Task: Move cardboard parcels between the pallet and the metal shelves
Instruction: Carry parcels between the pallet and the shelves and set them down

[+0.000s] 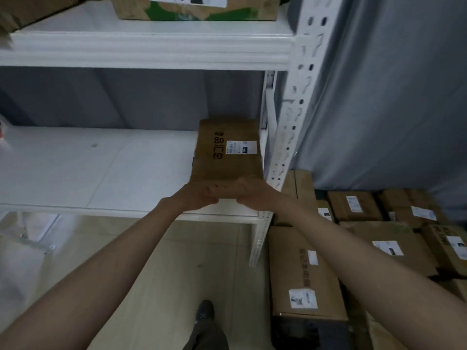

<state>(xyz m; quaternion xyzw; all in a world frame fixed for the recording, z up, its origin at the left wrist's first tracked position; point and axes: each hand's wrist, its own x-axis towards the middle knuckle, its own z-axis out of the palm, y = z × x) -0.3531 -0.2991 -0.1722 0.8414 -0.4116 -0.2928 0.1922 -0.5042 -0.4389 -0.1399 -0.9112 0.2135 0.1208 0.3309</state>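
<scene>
A brown cardboard parcel (227, 150) with a white label and black print lies on the middle white metal shelf (101, 168), at its right end beside the perforated upright (298, 97). My left hand (199, 197) and my right hand (249, 193) meet side by side at the parcel's near edge, and their curled fingers hold that edge. The fingertips are hidden against the box. Several labelled cardboard parcels (300, 271) are stacked low on the right; the pallet beneath them is hidden.
The upper shelf (151, 46) carries a box with green print (194, 8) and another box at the far left. A grey curtain (404, 97) hangs behind the stack. My shoe (204, 311) stands on the pale floor, and a blurred clear bag lies at the lower left.
</scene>
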